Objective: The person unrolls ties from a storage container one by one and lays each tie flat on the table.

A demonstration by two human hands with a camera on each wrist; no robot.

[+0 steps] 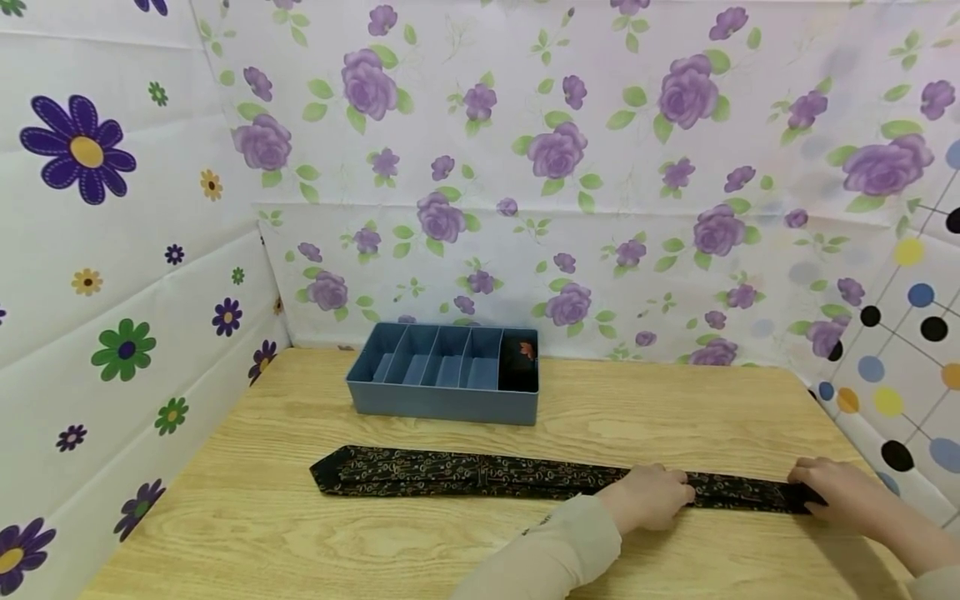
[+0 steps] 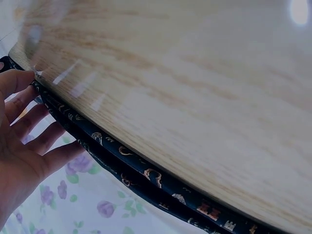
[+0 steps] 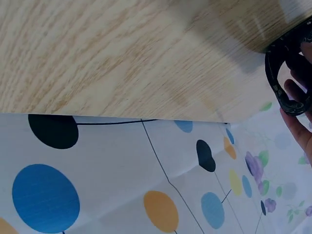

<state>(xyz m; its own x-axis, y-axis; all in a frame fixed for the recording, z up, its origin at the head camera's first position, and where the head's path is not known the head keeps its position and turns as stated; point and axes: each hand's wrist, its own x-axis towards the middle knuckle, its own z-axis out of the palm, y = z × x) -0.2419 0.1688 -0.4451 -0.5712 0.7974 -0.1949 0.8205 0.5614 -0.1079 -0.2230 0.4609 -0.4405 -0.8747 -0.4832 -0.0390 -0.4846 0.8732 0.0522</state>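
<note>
A dark necktie (image 1: 442,473) with a small gold and light pattern lies lengthwise across the table, its pointed wide end at the left. My left hand (image 1: 651,497) rests over its narrower part, right of the middle. In the left wrist view the fingers of my left hand (image 2: 29,126) are spread, fingertips at the edge of the necktie (image 2: 126,151). At the narrow end, my right hand (image 1: 843,493) grips the tie. The right wrist view shows the tie end (image 3: 274,73) bent into a loop between the thumb and fingers of that hand (image 3: 301,126).
Behind the tie stands a blue divided box (image 1: 442,403) with several compartments. A dark folded item (image 1: 517,367) with a small red-orange motif fills its rightmost compartment. Patterned cloth (image 1: 480,167) hangs around the wooden table (image 1: 300,542) at the back and both sides.
</note>
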